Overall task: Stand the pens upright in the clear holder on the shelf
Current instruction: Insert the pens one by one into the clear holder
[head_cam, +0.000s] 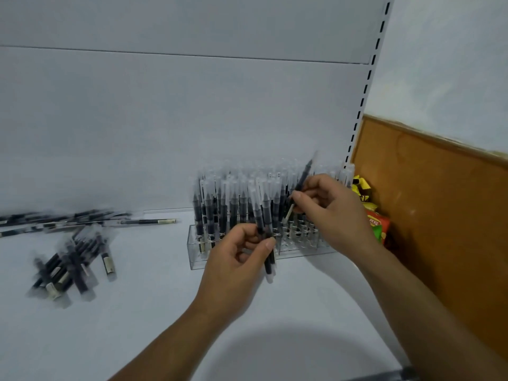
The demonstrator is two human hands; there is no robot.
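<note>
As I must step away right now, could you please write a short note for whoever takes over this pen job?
Left hand: grips spare pens, seemingly two, in front of the clear holder.
Right hand: pinches a single pen, tilted, above the holder's right part; not yet slotted.
Done: many upright pens fill most of the holder.
Left: slot the held pens, then the loose ones lying on the shelf to the left, in a near pile and a far row.
</note>
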